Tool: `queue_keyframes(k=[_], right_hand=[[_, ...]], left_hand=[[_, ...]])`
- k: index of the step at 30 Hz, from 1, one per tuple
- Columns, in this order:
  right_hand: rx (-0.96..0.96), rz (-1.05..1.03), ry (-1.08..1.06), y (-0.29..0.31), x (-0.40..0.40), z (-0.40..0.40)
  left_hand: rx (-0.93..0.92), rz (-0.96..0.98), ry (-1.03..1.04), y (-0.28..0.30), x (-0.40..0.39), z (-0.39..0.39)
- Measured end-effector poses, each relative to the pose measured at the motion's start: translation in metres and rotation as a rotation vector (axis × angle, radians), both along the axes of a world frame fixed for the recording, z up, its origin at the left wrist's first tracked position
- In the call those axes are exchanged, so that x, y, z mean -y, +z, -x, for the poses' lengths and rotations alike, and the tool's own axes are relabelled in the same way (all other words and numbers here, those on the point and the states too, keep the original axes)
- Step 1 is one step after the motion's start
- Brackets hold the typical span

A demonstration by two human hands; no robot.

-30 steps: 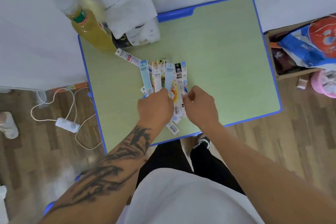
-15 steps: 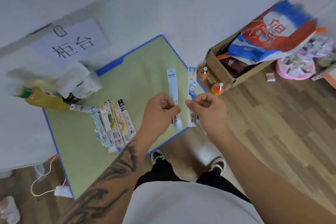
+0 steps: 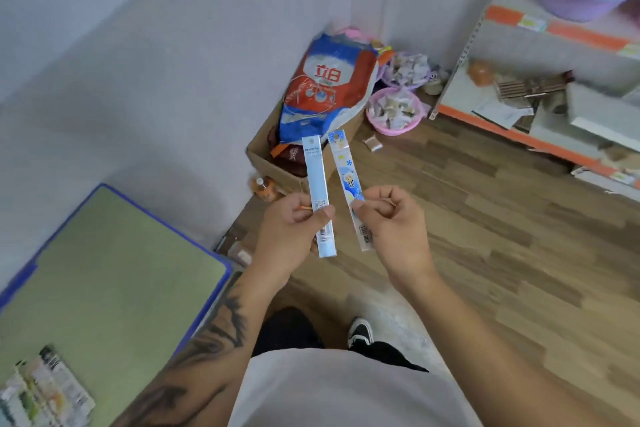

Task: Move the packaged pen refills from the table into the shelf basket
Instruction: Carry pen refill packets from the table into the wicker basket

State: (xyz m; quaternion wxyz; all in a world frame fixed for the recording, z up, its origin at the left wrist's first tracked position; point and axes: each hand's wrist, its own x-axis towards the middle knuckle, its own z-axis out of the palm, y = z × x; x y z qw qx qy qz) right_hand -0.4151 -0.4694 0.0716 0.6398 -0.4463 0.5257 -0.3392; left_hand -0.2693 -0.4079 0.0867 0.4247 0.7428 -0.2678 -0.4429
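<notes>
Over the floor, between table and shelf: both hands are up in front of the body, one refill pack in each
Shelf: upper right, orange-edged, well apart from the hands; a pastel tub stands on it, but I cannot tell which basket is meant
Table: lower left, green top with a blue rim; more packs lie at its near corner
Left hand: thumb and curled fingers pinch the pale pack near its barcode end
Right hand: pinches the cartoon pack the same way
Long axis: both packs stand nearly upright, free ends pointing away from the body; the cartoon one leans a little left
Key relation: the shelf lies right of and beyond the grips, so the right hand is nearer; I judge it would reach first
</notes>
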Motion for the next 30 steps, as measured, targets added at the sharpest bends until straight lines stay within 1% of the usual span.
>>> queue_keyframes(k=[3, 7, 14, 17, 21, 26, 30], right_hand=[[0.032, -0.021, -0.116, -0.005, 0.031, 0.032], [0.007, -0.027, -0.241, -0.014, 0.070, 0.065], [-0.016, -0.082, -0.464, -0.016, 0.164, 0.099], [-0.019, -0.117, -0.512, -0.009, 0.219, 0.102], [-0.041, -0.142, -0.510, 0.007, 0.297, 0.094], [-0.040, -0.118, -0.553, 0.028, 0.375, 0.086], [-0.018, -0.079, -0.626, 0.044, 0.422, 0.089]], left_hand=[[-0.031, -0.011, -0.088, -0.002, 0.044, 0.030], [-0.067, 0.005, -0.206, -0.006, 0.106, 0.058], [-0.127, 0.016, -0.310, -0.032, 0.236, 0.095], [-0.157, 0.015, -0.337, -0.035, 0.296, 0.101], [-0.215, 0.033, -0.395, -0.024, 0.375, 0.096], [-0.301, 0.096, -0.473, -0.005, 0.470, 0.087], [-0.304, 0.136, -0.533, 0.003, 0.530, 0.091]])
